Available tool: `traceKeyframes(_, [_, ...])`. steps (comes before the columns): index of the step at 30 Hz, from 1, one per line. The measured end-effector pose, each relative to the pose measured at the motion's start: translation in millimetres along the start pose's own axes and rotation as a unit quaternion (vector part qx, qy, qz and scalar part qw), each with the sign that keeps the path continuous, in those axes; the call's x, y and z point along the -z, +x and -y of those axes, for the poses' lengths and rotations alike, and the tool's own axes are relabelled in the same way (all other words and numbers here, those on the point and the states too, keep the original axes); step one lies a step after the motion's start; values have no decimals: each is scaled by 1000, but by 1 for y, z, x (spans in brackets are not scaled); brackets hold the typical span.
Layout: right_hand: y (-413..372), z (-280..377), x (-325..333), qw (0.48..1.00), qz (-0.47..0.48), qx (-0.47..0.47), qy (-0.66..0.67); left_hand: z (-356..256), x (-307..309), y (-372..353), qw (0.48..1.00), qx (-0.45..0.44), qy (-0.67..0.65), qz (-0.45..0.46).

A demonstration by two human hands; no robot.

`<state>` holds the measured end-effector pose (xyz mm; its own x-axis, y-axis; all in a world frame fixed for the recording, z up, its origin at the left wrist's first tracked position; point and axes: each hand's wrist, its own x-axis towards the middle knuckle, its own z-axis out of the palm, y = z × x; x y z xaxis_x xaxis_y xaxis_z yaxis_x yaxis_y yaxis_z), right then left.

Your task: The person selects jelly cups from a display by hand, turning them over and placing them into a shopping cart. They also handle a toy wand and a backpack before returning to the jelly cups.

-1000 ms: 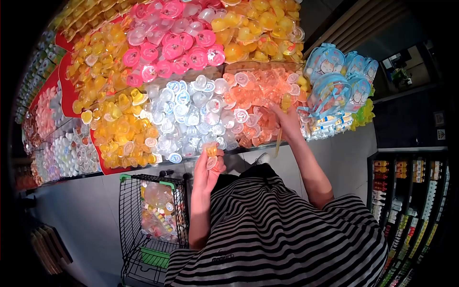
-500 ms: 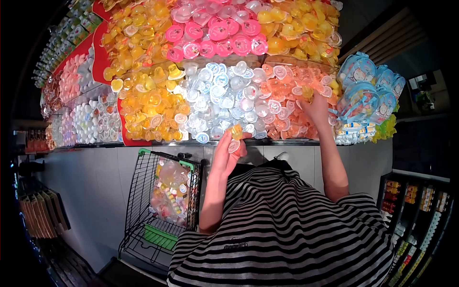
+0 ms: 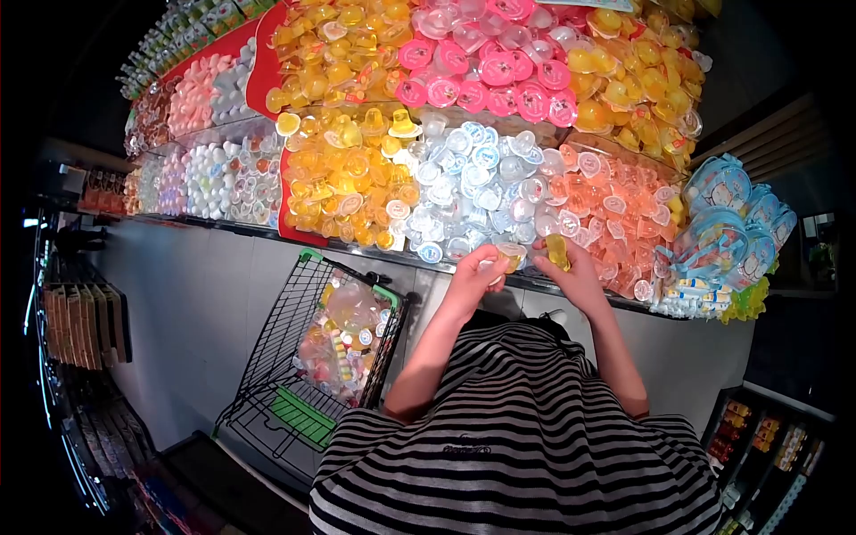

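My left hand (image 3: 480, 275) is closed around a yellow jelly cup (image 3: 513, 256) with a pale lid, just in front of the display's front edge. Close beside it, my right hand (image 3: 572, 272) grips another yellow jelly cup (image 3: 557, 251). A narrow gap separates the two hands. Behind them lie heaps of clear white jelly cups (image 3: 481, 183) and orange jelly cups (image 3: 615, 209). To the left is a heap of yellow jelly cups (image 3: 343, 183).
A black wire shopping cart (image 3: 267, 343) with green trim stands on the floor at left, holding bagged sweets (image 3: 343, 334). Light blue cartoon bags (image 3: 722, 232) are at the display's right end. Pink-lidded cups (image 3: 508, 67) fill the upper row. Shelves (image 3: 767, 446) stand at lower right.
My right hand has come back from the orange jelly cups to beside my left, holding a yellow cup. The whole view has turned, shifting the display.
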<state>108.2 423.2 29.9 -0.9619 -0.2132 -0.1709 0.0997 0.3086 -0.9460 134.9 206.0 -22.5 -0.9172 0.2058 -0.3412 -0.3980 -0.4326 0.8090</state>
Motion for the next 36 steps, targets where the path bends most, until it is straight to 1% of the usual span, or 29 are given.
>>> traceKeyframes(1, [-1,4,-8,1000,11,0,13,-4,1,2,996,-29,88,-13])
traceKeyframes(2, [-2,7,-12,1000,17,-10,7,-8,9,8,959,-134,236,-74])
traceKeyframes(3, [-4,8,-15,1000,23,-21,2,-27,13,8,918,-174,322,-154])
traceKeyframes(4, [-8,9,-17,999,29,-33,-5,-42,26,13,902,-185,334,-203])
traceKeyframes(5, [-11,4,-18,999,34,-33,-11,-58,46,22,838,-267,410,-243])
traceKeyframes(6, [-13,-6,-17,999,40,-33,-19,-79,60,29,806,-245,451,-293])
traceKeyframes(7, [-17,-12,-17,998,46,-33,-27,-97,73,37,788,-268,456,-315])
traceKeyframes(8, [-20,-11,-18,997,52,-44,-22,-119,84,44,747,-259,515,-331])
traceKeyframes(10, [-23,-29,-19,998,55,-35,-24,-147,102,63,673,-282,586,-351])
traceKeyframes(11, [-25,-39,-19,998,56,-29,-24,-153,107,69,660,-287,599,-351])
traceKeyframes(12, [-28,-35,-19,997,62,-48,-14,-156,113,76,646,-291,612,-351])
traceKeyframes(13, [-31,-30,-18,998,55,-43,-11,-157,119,82,633,-296,623,-351])
traceKeyframes(14, [-33,-25,-18,998,48,-37,-9,-154,127,86,637,-341,606,-333])
traceKeyframes(15, [-33,-23,-17,999,41,-32,-6,-154,123,84,754,-321,469,-330])
traceKeyframes(16, [-35,-25,-18,999,27,-30,1,-151,118,76,847,-287,318,-315])
traceKeyframes(17, [-34,-28,-17,999,21,-42,13,-145,116,67,912,-243,157,-290])
traceKeyframes(18, [-34,-35,-16,998,15,-57,24,-137,129,60,954,-227,-81,-177])
traceKeyframes(19, [-36,-42,-16,997,10,-74,36,-134,124,42,944,-224,-241,-37])
traceKeyframes(21, [-36,-48,-18,996,9,-75,44,-127,107,23,919,-210,-334,-8])
traceKeyframes(23, [-37,-49,-19,995,12,-91,44,-107,107,17,915,-212,-343,-9])
traceKeyframes(24, [-36,-48,-21,995,32,-86,40,-100,105,13,913,-212,-348,-9])
traceKeyframes(27, [-32,-46,-25,995,59,-76,29,-81,85,2,938,-192,-280,-65])
traceKeyframes(28, [-32,-60,-28,996,65,-47,38,-76,71,-6,951,-179,-238,-76])
traceKeyframes(29, [-35,-49,-24,992,90,-85,23,-69,59,-11,969,-163,-171,-73])
traceKeyframes(30, [-35,-50,-25,995,84,-50,25,-60,50,-16,979,-134,-138,-62])
traceKeyframes(31, [-37,-68,-27,995,84,-47,8,-49,44,-20,988,-99,-119,-26])
traceKeyframes(33, [-49,-52,-22,994,48,-92,31,-22,31,-22,992,-60,-106,25])
traceKeyframes(35, [-64,-49,-7,987,25,-162,-3,-2,7,-20,999,-22,-41,5])
traceKeyframes(36, [-70,-50,3,981,21,-194,-21,0,-10,-14,999,-17,13,32])
